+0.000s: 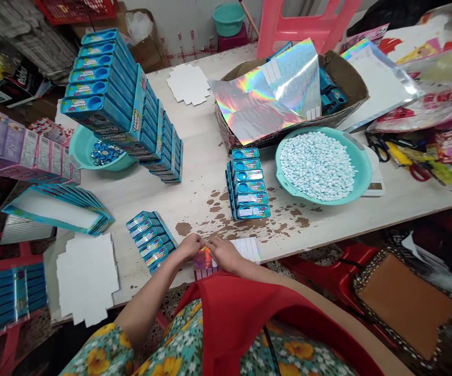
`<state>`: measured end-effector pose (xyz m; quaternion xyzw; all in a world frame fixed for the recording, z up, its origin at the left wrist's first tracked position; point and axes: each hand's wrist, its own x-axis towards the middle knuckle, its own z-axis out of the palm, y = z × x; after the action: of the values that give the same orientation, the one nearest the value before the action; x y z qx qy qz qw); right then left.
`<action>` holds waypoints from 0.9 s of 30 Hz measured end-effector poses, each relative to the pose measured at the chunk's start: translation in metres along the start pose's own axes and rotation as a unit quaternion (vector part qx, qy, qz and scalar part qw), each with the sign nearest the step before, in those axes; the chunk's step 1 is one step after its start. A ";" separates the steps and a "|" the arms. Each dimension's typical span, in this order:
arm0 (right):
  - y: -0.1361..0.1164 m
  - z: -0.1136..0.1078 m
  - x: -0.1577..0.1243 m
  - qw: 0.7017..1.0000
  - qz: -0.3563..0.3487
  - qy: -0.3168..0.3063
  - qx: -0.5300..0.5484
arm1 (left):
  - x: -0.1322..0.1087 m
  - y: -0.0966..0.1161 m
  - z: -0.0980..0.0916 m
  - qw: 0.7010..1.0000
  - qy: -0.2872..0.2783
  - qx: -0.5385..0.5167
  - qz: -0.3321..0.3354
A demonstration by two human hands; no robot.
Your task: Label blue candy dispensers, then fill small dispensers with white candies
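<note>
My left hand (190, 245) and my right hand (223, 252) meet at the near edge of the white table (202, 156), fingers curled down and pinching a small holographic foil sheet (206, 261) between them. White strips of that sheet (249, 247) stick out to the right of my right hand. A row of small blue boxes (151, 239) lies just left of my left hand. Another short stack of blue boxes (249, 183) stands beyond my hands.
A teal bowl of white pellets (318, 164) sits right of centre. A cardboard box (347, 78) holds large holographic sheets (273, 89). Tall stacks of blue boxes (120, 99) rise at left beside a teal bowl (83, 151). Flat white die-cut cards (87, 277) lie near left.
</note>
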<state>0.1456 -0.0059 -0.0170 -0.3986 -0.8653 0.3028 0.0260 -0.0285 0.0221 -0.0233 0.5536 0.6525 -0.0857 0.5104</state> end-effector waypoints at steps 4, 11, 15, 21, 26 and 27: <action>-0.001 -0.003 -0.002 1.000 -0.020 -0.013 -0.014 | 0.005 -0.001 0.001 0.999 0.003 -0.031 -0.018; -0.001 -0.009 0.001 1.000 -0.013 -0.006 0.002 | 0.010 0.002 0.001 0.999 0.008 -0.047 -0.021; -0.006 -0.024 -0.006 1.000 0.014 0.008 0.020 | 0.007 0.009 -0.003 0.998 0.044 -0.037 -0.008; -0.022 -0.096 -0.038 0.970 0.081 0.137 0.184 | -0.043 0.049 -0.028 0.963 0.055 -0.190 0.185; -0.025 -0.153 -0.050 0.940 0.129 0.280 0.148 | -0.078 0.105 -0.049 0.935 -0.063 -0.227 0.264; -0.022 -0.161 -0.049 0.931 0.149 0.304 0.133 | -0.079 0.116 -0.054 0.937 -0.056 -0.223 0.262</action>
<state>0.2103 0.0293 0.1355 -0.5889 -0.6984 0.2797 0.2952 0.0241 0.0516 0.1143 0.5711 0.4569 0.1683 0.6609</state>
